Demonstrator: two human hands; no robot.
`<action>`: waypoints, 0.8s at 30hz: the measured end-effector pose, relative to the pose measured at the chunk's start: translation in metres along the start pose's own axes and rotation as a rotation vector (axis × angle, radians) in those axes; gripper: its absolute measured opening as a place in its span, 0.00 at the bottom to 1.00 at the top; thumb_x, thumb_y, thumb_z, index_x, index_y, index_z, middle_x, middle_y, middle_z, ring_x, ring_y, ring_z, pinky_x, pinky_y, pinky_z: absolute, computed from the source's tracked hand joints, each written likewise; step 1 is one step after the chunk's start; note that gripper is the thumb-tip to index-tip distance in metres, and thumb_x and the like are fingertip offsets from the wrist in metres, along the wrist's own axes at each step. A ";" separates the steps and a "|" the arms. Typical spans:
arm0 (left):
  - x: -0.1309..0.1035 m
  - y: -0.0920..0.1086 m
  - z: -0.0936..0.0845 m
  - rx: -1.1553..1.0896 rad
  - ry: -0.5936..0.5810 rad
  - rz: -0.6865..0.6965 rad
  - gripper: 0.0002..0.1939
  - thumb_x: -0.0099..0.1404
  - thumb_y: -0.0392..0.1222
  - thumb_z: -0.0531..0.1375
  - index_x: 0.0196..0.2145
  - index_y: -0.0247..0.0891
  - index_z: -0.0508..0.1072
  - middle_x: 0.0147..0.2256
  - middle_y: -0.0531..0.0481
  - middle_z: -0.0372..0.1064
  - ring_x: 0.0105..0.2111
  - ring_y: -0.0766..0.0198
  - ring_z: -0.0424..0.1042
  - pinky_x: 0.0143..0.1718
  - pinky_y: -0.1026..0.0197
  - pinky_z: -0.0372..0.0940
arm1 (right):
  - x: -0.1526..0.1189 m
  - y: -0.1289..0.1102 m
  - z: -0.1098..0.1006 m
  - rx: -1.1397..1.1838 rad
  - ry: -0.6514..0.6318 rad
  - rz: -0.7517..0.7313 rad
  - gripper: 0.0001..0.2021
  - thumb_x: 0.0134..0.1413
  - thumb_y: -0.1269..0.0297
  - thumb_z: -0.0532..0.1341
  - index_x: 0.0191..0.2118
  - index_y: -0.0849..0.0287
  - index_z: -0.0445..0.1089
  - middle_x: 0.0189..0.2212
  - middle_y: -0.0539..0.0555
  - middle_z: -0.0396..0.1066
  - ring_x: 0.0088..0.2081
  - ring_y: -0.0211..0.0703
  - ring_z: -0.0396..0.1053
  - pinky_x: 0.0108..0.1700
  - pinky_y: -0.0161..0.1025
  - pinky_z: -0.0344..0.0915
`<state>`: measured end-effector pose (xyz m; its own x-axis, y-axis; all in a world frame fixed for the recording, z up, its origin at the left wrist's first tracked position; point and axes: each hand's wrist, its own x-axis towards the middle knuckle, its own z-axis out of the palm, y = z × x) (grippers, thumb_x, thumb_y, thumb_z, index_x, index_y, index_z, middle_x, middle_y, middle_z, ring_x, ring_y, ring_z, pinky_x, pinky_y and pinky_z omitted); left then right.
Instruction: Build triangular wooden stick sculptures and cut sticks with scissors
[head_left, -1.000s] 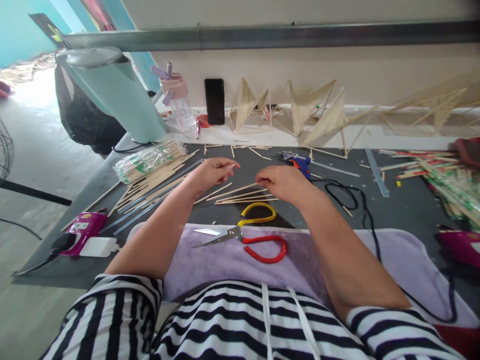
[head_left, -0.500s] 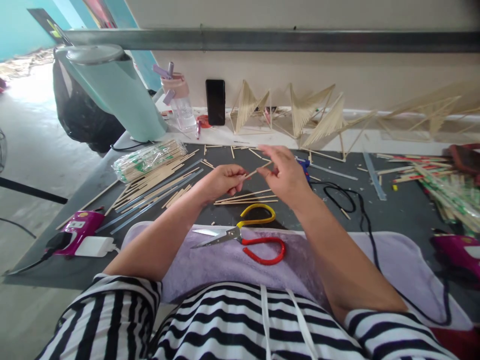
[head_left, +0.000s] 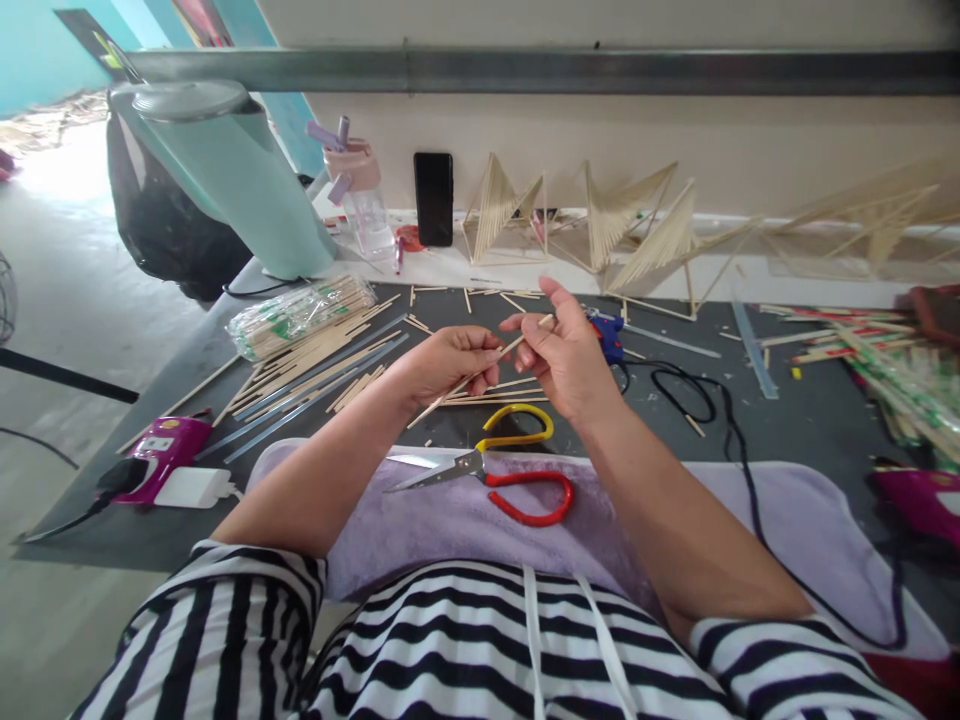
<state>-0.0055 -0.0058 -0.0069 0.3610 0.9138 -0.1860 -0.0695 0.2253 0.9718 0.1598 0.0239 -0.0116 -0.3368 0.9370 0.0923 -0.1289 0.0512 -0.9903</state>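
A thin wooden stick (head_left: 512, 347) slants between my hands above the grey table. Its lower end points down and left below my left hand (head_left: 463, 360), whose thumb and fingers pinch it near the middle. My right hand (head_left: 564, 362) grips the upper end between thumb and curled fingers, with the index finger raised. Under the hands lie several more sticks (head_left: 517, 394). Scissors (head_left: 471, 466) with one yellow and one red handle rest closer to me, partly on a purple cloth (head_left: 442, 525). Just beyond my right hand is a blue tool (head_left: 607, 338) with a black cord, partly hidden.
Stick frameworks (head_left: 600, 225) stand along the wall beside a phone (head_left: 433, 200) and a water bottle (head_left: 364, 200). Left are loose sticks (head_left: 300, 370), a plastic-wrapped bundle (head_left: 300, 315), a magenta power strip (head_left: 169, 450) and a teal container (head_left: 232, 180). More sticks (head_left: 900, 370) lie right.
The stick now shows a long end below my left hand. My right hand has lowered slightly and its fingers have closed round the upper end.
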 end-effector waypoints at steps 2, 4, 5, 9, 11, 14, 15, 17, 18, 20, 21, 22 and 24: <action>0.000 0.002 0.002 -0.012 0.020 -0.023 0.08 0.59 0.40 0.63 0.30 0.32 0.70 0.22 0.52 0.68 0.17 0.74 0.65 0.19 0.71 0.59 | 0.001 0.003 0.001 0.040 0.004 0.011 0.30 0.56 0.55 0.60 0.61 0.47 0.48 0.42 0.51 0.70 0.23 0.31 0.60 0.28 0.34 0.65; 0.000 0.003 0.002 -0.028 0.057 -0.010 0.09 0.58 0.40 0.64 0.29 0.32 0.69 0.22 0.52 0.68 0.17 0.74 0.66 0.19 0.71 0.59 | 0.001 0.010 0.003 0.059 -0.015 0.023 0.27 0.55 0.53 0.60 0.59 0.47 0.52 0.44 0.51 0.69 0.23 0.31 0.61 0.28 0.34 0.65; 0.001 0.003 0.002 -0.043 0.079 0.019 0.09 0.58 0.41 0.64 0.30 0.32 0.69 0.22 0.52 0.68 0.17 0.73 0.66 0.19 0.71 0.59 | 0.001 0.013 0.005 0.069 -0.031 0.033 0.27 0.55 0.51 0.60 0.58 0.47 0.54 0.43 0.50 0.69 0.23 0.31 0.61 0.28 0.34 0.65; 0.001 0.006 -0.003 -0.136 0.198 0.208 0.11 0.59 0.42 0.64 0.35 0.35 0.67 0.26 0.53 0.70 0.21 0.72 0.69 0.23 0.69 0.64 | -0.006 0.025 0.015 0.153 -0.188 0.158 0.26 0.54 0.46 0.60 0.55 0.49 0.59 0.39 0.49 0.70 0.22 0.30 0.61 0.27 0.33 0.64; 0.000 0.008 -0.007 -0.150 0.278 0.294 0.10 0.60 0.42 0.63 0.35 0.36 0.66 0.27 0.54 0.70 0.22 0.72 0.70 0.25 0.69 0.66 | -0.011 0.027 0.019 0.140 -0.378 0.254 0.24 0.53 0.48 0.62 0.52 0.53 0.63 0.39 0.50 0.71 0.22 0.29 0.61 0.26 0.31 0.63; -0.002 0.014 -0.010 -0.126 0.378 0.390 0.10 0.61 0.43 0.62 0.34 0.38 0.64 0.27 0.54 0.70 0.23 0.72 0.71 0.26 0.68 0.66 | -0.017 0.029 0.022 0.057 -0.669 0.358 0.20 0.52 0.54 0.63 0.49 0.56 0.66 0.37 0.52 0.73 0.23 0.29 0.63 0.26 0.31 0.62; -0.003 0.016 -0.010 -0.115 0.403 0.407 0.10 0.62 0.44 0.62 0.34 0.38 0.64 0.27 0.54 0.70 0.23 0.72 0.71 0.27 0.68 0.67 | -0.018 0.030 0.022 0.041 -0.727 0.381 0.19 0.53 0.56 0.63 0.49 0.57 0.67 0.36 0.52 0.73 0.23 0.30 0.64 0.26 0.31 0.63; -0.004 0.019 -0.012 -0.095 0.440 0.422 0.10 0.62 0.45 0.61 0.34 0.39 0.64 0.27 0.55 0.70 0.22 0.72 0.71 0.27 0.67 0.67 | -0.018 0.031 0.021 0.035 -0.766 0.422 0.15 0.53 0.60 0.63 0.46 0.59 0.68 0.32 0.51 0.74 0.22 0.30 0.65 0.26 0.31 0.64; -0.005 0.020 -0.013 -0.088 0.446 0.421 0.10 0.62 0.45 0.61 0.34 0.39 0.64 0.27 0.55 0.70 0.22 0.72 0.71 0.26 0.67 0.67 | -0.018 0.031 0.020 0.038 -0.767 0.440 0.13 0.54 0.61 0.62 0.44 0.60 0.69 0.30 0.50 0.73 0.21 0.30 0.65 0.25 0.30 0.63; -0.007 0.023 -0.015 -0.095 0.421 0.415 0.10 0.61 0.45 0.61 0.34 0.39 0.63 0.27 0.55 0.70 0.21 0.71 0.71 0.26 0.67 0.67 | -0.017 0.033 0.019 0.059 -0.761 0.463 0.10 0.54 0.62 0.62 0.41 0.61 0.70 0.27 0.49 0.72 0.20 0.29 0.65 0.24 0.29 0.63; -0.007 0.023 -0.017 -0.110 0.393 0.408 0.10 0.61 0.44 0.62 0.33 0.39 0.63 0.26 0.55 0.69 0.21 0.71 0.71 0.25 0.66 0.67 | -0.016 0.033 0.018 0.072 -0.759 0.464 0.10 0.53 0.63 0.62 0.40 0.61 0.70 0.26 0.48 0.72 0.19 0.29 0.65 0.24 0.29 0.63; -0.008 0.024 -0.018 -0.129 0.358 0.397 0.11 0.60 0.44 0.62 0.33 0.39 0.63 0.25 0.56 0.69 0.22 0.70 0.72 0.26 0.66 0.67 | -0.015 0.034 0.018 0.086 -0.758 0.461 0.10 0.53 0.63 0.62 0.40 0.61 0.70 0.25 0.48 0.72 0.19 0.29 0.65 0.23 0.29 0.63; -0.009 0.024 -0.019 -0.170 0.299 0.376 0.11 0.59 0.43 0.63 0.32 0.38 0.63 0.24 0.56 0.68 0.23 0.68 0.72 0.27 0.65 0.68 | -0.014 0.036 0.017 0.117 -0.743 0.452 0.10 0.51 0.62 0.64 0.38 0.61 0.71 0.24 0.47 0.71 0.18 0.29 0.65 0.23 0.29 0.63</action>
<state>-0.0282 -0.0017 0.0154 0.0014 0.9934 0.1144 -0.3029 -0.1086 0.9468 0.1437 0.0069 -0.0465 -0.8937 0.3895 -0.2226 0.0829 -0.3442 -0.9352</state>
